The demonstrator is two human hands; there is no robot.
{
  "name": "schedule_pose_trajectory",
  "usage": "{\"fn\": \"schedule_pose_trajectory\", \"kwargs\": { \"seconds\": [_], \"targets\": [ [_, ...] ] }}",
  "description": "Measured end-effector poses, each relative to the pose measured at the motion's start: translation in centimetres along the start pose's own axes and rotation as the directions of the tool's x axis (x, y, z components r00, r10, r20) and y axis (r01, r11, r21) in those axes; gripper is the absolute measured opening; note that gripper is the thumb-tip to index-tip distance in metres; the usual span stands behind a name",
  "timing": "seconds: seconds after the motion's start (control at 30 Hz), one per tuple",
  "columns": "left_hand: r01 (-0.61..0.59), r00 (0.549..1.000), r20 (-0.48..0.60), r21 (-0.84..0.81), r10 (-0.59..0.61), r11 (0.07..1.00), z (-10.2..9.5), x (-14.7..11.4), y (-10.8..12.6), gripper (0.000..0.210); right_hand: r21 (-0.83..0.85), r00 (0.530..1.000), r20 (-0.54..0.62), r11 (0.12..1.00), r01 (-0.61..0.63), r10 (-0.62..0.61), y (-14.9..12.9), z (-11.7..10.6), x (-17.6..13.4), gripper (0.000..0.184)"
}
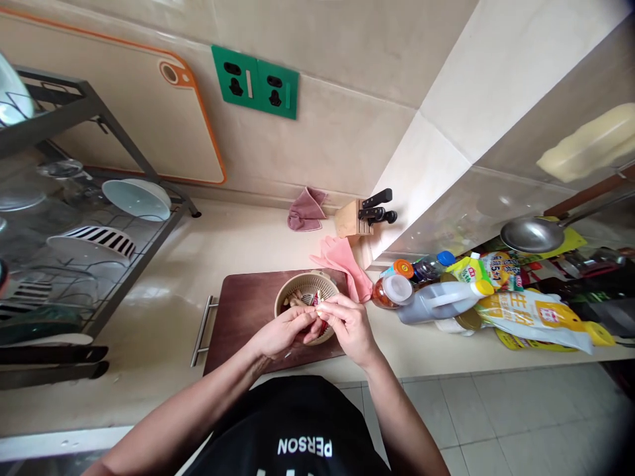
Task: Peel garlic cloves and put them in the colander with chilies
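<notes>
Fingertips of both hands are pinched together, the left hand [285, 327] and the right hand [350, 327] meeting over a beige basket [280, 291]. Between them they seem to grasp one small item [318, 307], so covered by the fingers that its kind cannot be told; a glimpse of red shows beneath the hands. Inside the slotted basket lie several pale tan pieces [296, 297], partly hidden. The basket sits on a dark brown board [243, 307] on a cream counter [183, 258].

Judging by its size, the item is very light and wants only a thumb-and-finger pinch at its ends; whether it is crisp or soft, dry or slippery, cannot be seen. The basket looks like stiff, light plastic, best held by its rim.

Beyond the board, a pink rubber glove [356, 277] lies limp near a wooden knife block [348, 219], with a folded mauve cloth [306, 211] beside it. Bottles and packets crowd the right; a dish rack [116, 142] stands at left.
</notes>
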State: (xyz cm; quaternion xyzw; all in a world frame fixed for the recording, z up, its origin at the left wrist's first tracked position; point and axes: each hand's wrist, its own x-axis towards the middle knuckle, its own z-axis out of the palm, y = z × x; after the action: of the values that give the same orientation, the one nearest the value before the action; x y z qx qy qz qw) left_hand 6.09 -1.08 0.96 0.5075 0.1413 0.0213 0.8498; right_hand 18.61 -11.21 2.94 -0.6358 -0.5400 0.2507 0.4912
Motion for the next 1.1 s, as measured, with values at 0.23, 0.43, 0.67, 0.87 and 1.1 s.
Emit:
{"fn": "schedule_pose_trajectory", "kwargs": {
  "seconds": [0.23, 0.43, 0.67, 0.87, 1.1],
  "targets": [
    [-0.073, 0.992, -0.092, 0.147, 0.088, 0.986, -0.7, 0.1, -1.0, 0.041, -0.095, 0.999, -0.032, 0.995, 0.025, -0.028, 0.3, 1.0, -0.2, 0.028],
    [-0.008, 0.974, -0.225, 0.103, 0.031, 0.995, -0.2, 0.4, -0.8, 0.039, -0.055, 0.991, -0.133, 0.998, 0.006, -0.014, 0.2, 1.9, -0.5, 0.028],
    [-0.042, 0.936, -0.345, 0.072, 0.065, 0.997, 0.3, 0.6, -0.7, 0.037, 0.134, 0.961, -0.264, 0.99, -0.051, 0.085, 0.1, 2.9, -0.7, 0.018],
    [-0.027, 0.965, -0.254, 0.124, 0.058, 0.992, 1.1, 0.9, -1.3, 0.039, 0.655, 0.868, -0.277, 0.742, -0.143, 0.412, 1.4, 3.6, -0.6, 0.02],
    [-0.043, 0.976, -0.208, 0.077, 0.059, 0.996, 0.5, 0.5, -0.8, 0.022, 0.86, 0.881, -0.071, 0.477, -0.183, 0.467, 1.8, 2.6, -0.8, 0.019]
  ]
}}
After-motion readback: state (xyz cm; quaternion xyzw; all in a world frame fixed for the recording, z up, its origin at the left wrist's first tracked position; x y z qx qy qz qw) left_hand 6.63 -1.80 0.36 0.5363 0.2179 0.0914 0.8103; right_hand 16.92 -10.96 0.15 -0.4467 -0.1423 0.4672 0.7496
